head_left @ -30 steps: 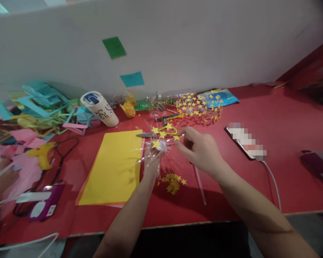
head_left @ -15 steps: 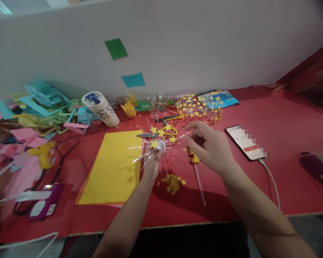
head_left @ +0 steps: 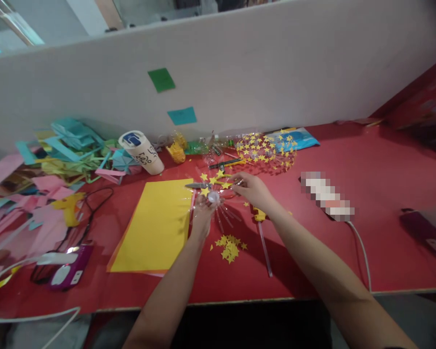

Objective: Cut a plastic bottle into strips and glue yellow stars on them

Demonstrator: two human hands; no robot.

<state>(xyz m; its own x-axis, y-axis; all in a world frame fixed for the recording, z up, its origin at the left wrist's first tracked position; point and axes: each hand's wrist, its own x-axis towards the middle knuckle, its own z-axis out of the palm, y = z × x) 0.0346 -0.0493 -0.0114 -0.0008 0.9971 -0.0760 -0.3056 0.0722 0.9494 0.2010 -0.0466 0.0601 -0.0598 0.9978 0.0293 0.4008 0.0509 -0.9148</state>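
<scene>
A clear plastic bottle piece [head_left: 213,197], cut into thin strips that fan outward, is held from below by my left hand [head_left: 203,213], fingers closed on its centre. Several yellow stars [head_left: 204,191] are stuck on its far strips. My right hand [head_left: 253,189] reaches to the right side of the fan, thumb and fingers pinched at a clear strip near a star; the fingertips are small and partly blurred. Behind the fan lie scissors [head_left: 196,185] with yellow handles. A pile of loose yellow stars [head_left: 230,248] sits in front. Right of it is a yellow glue gun [head_left: 259,214] with a glue stick.
Yellow paper sheets [head_left: 152,228] lie left. Farther left are paper strips [head_left: 72,140], a white cup [head_left: 141,152], another yellow glue gun [head_left: 70,209] and a purple power strip [head_left: 72,266]. A star-covered fan [head_left: 257,148] stands behind; a cabled phone [head_left: 327,196] lies right.
My right hand has moved left and slightly down to the fan's strips, its fingers closing there. My left hand still holds the bottle piece. The view has tilted up slightly.
</scene>
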